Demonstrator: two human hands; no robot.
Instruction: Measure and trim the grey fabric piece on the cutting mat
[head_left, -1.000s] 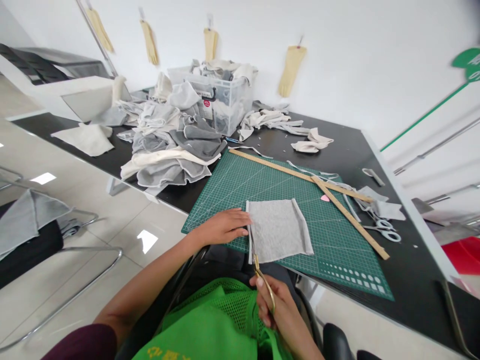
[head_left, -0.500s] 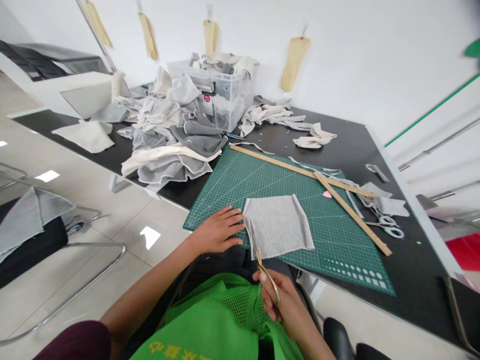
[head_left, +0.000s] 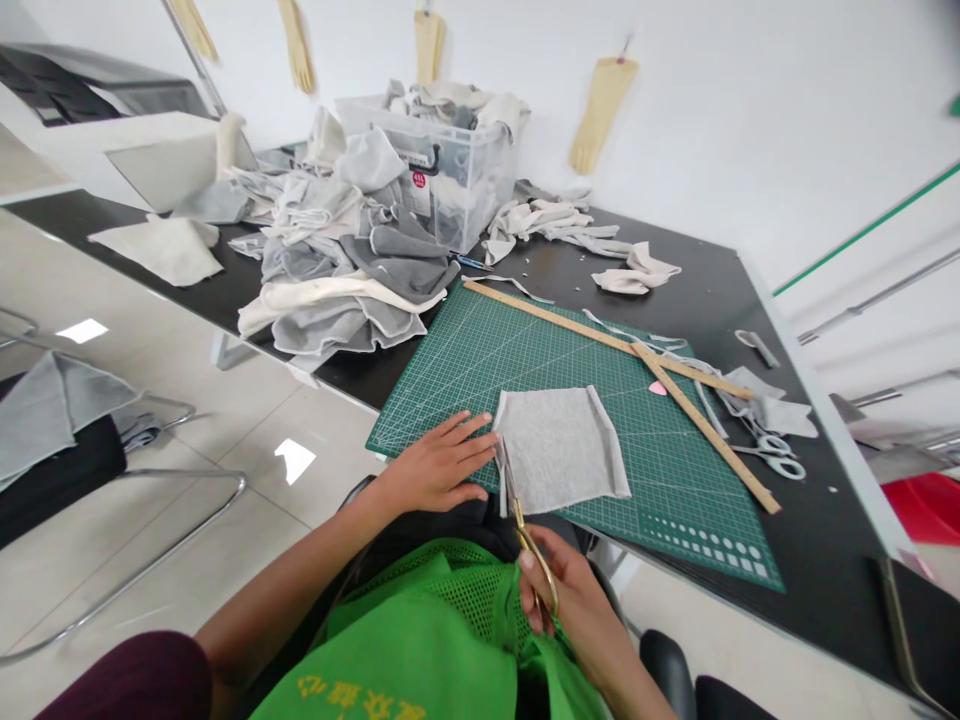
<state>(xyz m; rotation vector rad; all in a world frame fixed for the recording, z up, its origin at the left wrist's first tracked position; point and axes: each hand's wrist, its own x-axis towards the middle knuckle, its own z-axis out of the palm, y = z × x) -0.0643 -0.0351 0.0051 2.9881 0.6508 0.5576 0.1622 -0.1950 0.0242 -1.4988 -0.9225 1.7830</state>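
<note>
On the green gridded cutting mat [head_left: 525, 365], trimming's barely begun.
Your left hand [head_left: 439, 465] lies spread, pinning the grey fabric rectangle [head_left: 559, 450]; your right hand [head_left: 574, 600] grips gold-handled scissors [head_left: 525, 525] at its left edge, most uncut.

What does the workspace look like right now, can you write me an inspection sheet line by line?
Surface: black table bearing a green gridded cutting mat.
Job's things: grey rectangular fabric piece on the mat; gold-handled scissors at its left edge.
Clutter: heap of grey and cream cloth, clear plastic bin, two wooden rulers, white-handled scissors, fabric scraps.
Grippers: left hand flat beside the fabric; right hand gripping the scissors.
Cables: nothing seen.
Surroundings: white wall, hanging cream gloves, tiled floor, metal chair.
</note>
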